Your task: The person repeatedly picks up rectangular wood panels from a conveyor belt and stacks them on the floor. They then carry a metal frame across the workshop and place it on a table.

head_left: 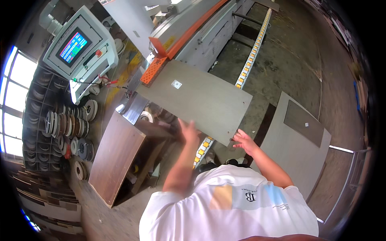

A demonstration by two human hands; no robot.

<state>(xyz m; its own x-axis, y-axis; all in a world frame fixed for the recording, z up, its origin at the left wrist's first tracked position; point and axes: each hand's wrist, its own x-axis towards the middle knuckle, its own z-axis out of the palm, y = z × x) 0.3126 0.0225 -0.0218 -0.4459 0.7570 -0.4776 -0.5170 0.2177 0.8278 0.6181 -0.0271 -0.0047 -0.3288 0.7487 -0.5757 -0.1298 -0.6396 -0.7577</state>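
A large grey-brown rectangular panel lies flat on the infeed of a long edge-banding machine, its far end against an orange perforated guide. My left hand presses with spread fingers on the panel's near edge. At the panel's near right corner, my right hand touches the edge with fingers apart. Neither hand closes around anything. A row of yellow and white rollers runs under the panel's right side.
A control console with a coloured screen stands at the left. Rolls of edge tape fill a rack below it. A dark brown board leans at the lower left. Stacked grey panels lie on the floor at the right.
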